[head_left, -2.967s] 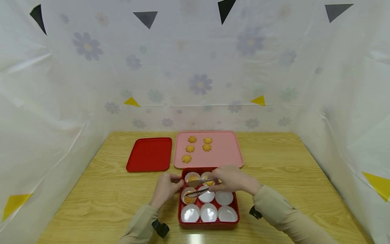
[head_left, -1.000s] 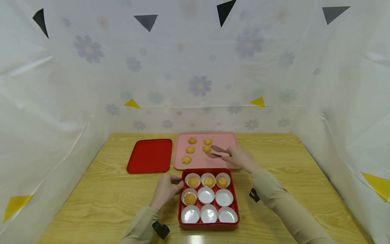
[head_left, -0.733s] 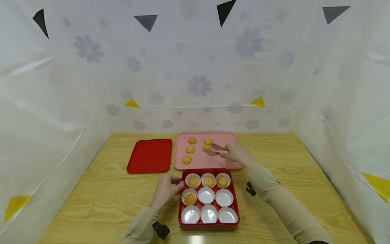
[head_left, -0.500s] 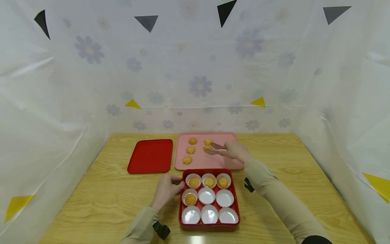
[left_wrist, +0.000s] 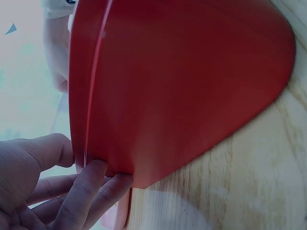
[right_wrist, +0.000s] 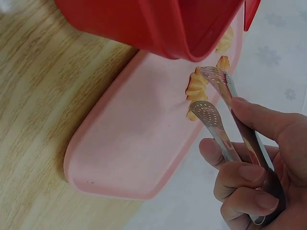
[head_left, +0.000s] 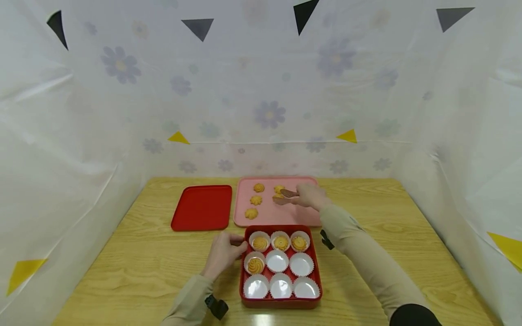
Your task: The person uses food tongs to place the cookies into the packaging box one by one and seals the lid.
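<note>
In the head view, my right hand grips metal tongs over the pink tray. The perforated tips stand apart around a star-shaped cookie, largely covered by them from above. A second cookie lies right behind it. At the red box's left side, my left hand holds the wall near the far corner, thumb at the rim and fingers against the outside. The red box contains white paper cups; the three far cups and the middle-left one each hold a cookie.
Three more cookies form a column on the pink tray's left part. A flat red tray lies to its left on the wooden table. The box's raised wall stands between the near table edge and the pink tray. A patterned curtain hangs behind.
The right hand has moved from above the box to the pink tray, leaving a cookie visible in the far-right cup. Lately the tongs have shifted slightly left and away. The left hand stays put.
</note>
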Demonstrator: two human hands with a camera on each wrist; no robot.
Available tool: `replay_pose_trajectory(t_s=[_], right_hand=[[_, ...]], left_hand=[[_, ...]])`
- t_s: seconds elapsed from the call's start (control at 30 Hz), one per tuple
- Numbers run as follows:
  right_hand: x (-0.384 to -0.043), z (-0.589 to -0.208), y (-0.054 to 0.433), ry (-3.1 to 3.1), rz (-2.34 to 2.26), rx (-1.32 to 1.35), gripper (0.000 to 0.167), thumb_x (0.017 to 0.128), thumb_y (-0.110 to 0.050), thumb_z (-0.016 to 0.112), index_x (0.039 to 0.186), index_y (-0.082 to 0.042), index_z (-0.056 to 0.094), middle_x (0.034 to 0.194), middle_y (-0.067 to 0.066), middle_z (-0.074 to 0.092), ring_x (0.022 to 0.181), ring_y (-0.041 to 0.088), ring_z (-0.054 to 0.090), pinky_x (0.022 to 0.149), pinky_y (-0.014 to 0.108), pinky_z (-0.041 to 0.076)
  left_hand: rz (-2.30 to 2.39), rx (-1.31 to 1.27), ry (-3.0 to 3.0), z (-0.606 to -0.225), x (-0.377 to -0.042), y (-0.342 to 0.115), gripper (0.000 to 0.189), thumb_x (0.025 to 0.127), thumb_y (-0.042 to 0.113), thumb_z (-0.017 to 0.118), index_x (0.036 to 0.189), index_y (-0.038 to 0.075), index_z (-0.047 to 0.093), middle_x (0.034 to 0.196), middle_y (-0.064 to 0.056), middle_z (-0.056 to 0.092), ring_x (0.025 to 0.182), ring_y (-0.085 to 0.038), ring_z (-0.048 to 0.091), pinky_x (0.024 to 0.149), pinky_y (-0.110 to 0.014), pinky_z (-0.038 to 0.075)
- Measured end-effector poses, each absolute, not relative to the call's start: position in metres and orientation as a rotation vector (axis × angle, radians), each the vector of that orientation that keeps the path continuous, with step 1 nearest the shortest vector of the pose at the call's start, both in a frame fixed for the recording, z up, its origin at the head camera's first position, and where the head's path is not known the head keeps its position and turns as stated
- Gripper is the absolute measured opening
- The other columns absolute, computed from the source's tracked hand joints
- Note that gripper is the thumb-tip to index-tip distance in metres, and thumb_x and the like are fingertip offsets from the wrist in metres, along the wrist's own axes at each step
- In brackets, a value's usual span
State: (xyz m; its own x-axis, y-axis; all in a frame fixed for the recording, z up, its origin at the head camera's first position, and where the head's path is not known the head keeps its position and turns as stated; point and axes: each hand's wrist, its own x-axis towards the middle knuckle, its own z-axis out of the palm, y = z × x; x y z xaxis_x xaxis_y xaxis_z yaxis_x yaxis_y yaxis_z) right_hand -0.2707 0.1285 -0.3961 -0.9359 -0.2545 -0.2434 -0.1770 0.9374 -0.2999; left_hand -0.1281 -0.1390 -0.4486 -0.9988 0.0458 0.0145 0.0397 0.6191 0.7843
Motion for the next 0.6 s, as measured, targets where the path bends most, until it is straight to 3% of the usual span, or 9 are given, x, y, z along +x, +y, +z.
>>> replay_pose_trajectory(t_s=[0.3, 0.6], right_hand=[[-0.274, -0.398, 0.122, 2.827, -0.356, -0.288, 0.040, 0.095, -0.046, 0.065, 0.080, -0.012, 0.051, 0.073, 0.003, 0.048, 0.066, 0.018, 0.043, 0.065, 0.038, 0.036], [-0.273, -0.401, 0.115, 2.867, -0.321, -0.293, 0.038, 0.094, -0.044, 0.067, 0.082, -0.011, 0.053, 0.077, 0.004, 0.054, 0.070, 0.020, 0.049, 0.065, 0.036, 0.041]], left_hand=[[1.362, 0.104, 2.843, -0.448, -0.128, -0.139, 0.017, 0.082, 0.008, 0.075, 0.096, 0.000, 0.079, 0.093, -0.012, 0.078, 0.080, -0.014, 0.064, 0.065, -0.025, 0.051], [1.378, 0.093, 2.816, -0.448, -0.128, -0.139, 0.018, 0.082, 0.008, 0.074, 0.096, -0.002, 0.079, 0.092, -0.013, 0.078, 0.076, -0.013, 0.062, 0.062, -0.024, 0.050]])
